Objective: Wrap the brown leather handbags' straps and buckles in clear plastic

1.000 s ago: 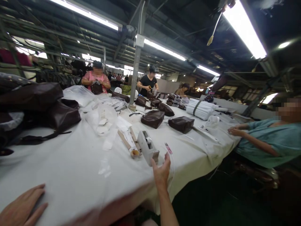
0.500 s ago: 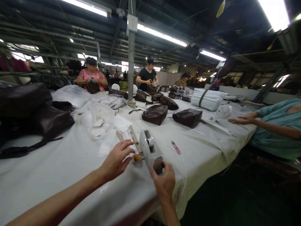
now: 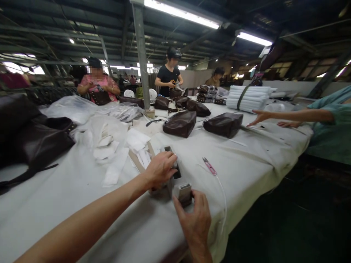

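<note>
A grey tape dispenser (image 3: 183, 190) stands near the front edge of the cloth-covered table. My left hand (image 3: 160, 168) lies over its far part, fingers curled over the side at the tape slot; the roll is hidden beneath. At the near end, my right hand (image 3: 195, 221) grips the dispenser between thumb and fingers. Pink-handled thread snips (image 3: 210, 166) lie to the right, close to a white cord (image 3: 223, 193). Left of the dispenser are a cardboard strip (image 3: 136, 160) and white paper pieces (image 3: 138, 138).
Dark brown leather bags (image 3: 179, 123) sit across the table, with a larger one (image 3: 52, 135) at left. Clear plastic bags (image 3: 74, 107) lie beyond the papers. A tied white stack (image 3: 248, 98) stands farther back. A co-worker's arm (image 3: 298, 116) reaches in from the right.
My left hand has moved right, from beside the dispenser onto it. My right hand keeps its hold. The view has shifted, and the co-worker's arm at right reaches farther over the table.
</note>
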`<action>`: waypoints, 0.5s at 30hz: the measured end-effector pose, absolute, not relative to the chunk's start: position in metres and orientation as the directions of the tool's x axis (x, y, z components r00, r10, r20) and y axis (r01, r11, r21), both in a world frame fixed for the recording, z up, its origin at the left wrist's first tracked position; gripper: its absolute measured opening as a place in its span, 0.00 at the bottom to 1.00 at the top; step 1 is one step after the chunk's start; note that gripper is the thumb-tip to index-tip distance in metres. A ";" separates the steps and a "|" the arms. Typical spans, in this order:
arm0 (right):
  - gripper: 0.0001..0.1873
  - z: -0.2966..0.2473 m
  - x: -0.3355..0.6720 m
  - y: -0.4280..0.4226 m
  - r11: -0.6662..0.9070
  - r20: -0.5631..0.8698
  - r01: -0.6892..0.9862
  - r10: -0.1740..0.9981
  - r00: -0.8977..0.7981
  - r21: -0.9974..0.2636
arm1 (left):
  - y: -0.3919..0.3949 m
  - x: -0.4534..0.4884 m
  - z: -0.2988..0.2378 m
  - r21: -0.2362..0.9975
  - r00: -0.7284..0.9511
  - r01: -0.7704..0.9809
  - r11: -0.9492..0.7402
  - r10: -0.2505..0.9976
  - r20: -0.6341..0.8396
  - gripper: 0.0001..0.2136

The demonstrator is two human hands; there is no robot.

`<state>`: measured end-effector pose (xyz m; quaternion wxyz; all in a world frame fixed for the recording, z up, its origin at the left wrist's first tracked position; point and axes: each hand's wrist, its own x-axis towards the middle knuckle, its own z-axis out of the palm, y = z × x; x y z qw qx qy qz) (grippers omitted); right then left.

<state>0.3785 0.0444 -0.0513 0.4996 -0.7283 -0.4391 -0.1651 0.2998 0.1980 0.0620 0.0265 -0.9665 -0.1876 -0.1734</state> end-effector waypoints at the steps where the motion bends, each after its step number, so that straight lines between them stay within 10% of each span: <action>1: 0.20 -0.051 0.379 0.045 -0.113 0.680 0.805 0.474 0.559 -0.582 | 0.198 0.303 0.062 0.011 0.857 0.413 -0.911 0.393 0.333 0.09; 9: 0.20 -0.052 0.378 0.041 -0.094 0.614 0.736 0.487 0.621 -0.670 | 0.202 0.309 0.058 0.089 0.795 0.499 -0.862 0.497 0.348 0.10; 15: 0.17 -0.011 0.436 0.036 0.120 0.289 0.351 0.828 0.481 -0.929 | 0.205 0.308 0.052 0.289 0.707 0.488 -0.823 0.567 0.422 0.14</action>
